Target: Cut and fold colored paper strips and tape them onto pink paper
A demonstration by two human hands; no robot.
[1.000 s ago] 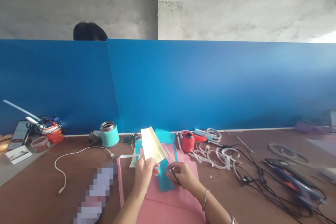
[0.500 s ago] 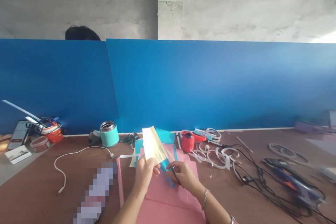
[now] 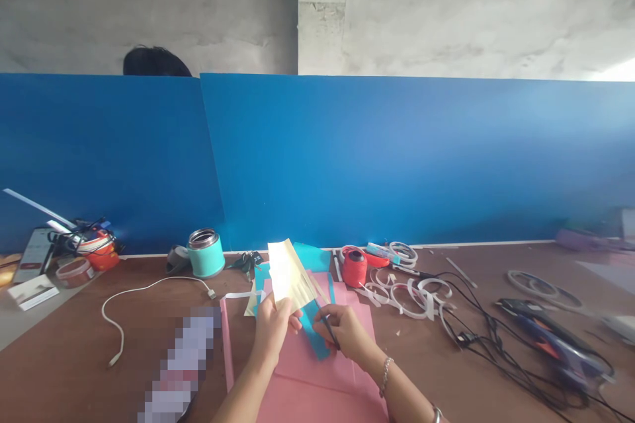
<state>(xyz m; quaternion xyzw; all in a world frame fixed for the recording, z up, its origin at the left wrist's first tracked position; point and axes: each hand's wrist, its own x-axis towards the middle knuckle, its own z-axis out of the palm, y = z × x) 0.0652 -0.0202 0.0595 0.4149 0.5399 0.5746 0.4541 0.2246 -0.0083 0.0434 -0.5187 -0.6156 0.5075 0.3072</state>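
Observation:
My left hand (image 3: 274,327) is closed on the lower edge of a pale yellow sheet of paper (image 3: 288,274), which is tilted up. My right hand (image 3: 344,330) is wrapped around dark-handled scissors (image 3: 326,322), their blades pointing up and left at the yellow paper's lower right edge. A narrow yellow strip shows along that edge beside the blades. Under the hands lie pink paper sheets (image 3: 317,396) and a blue paper piece (image 3: 312,334); more blue paper (image 3: 313,256) is behind the yellow sheet.
Left of the papers are a turquoise container (image 3: 206,254), keys (image 3: 248,263), a white cable (image 3: 122,291) and a blurred-out object (image 3: 181,370). To the right are a red thread spool (image 3: 354,269), white strip coils (image 3: 414,297), black cables (image 3: 489,330) and a dark blue tool (image 3: 560,350). A blue partition (image 3: 397,165) stands behind.
The blue piece under the scissors shows more fully now. Both hands have kept nearly the same place, the scissors shifting only slightly against the yellow paper.

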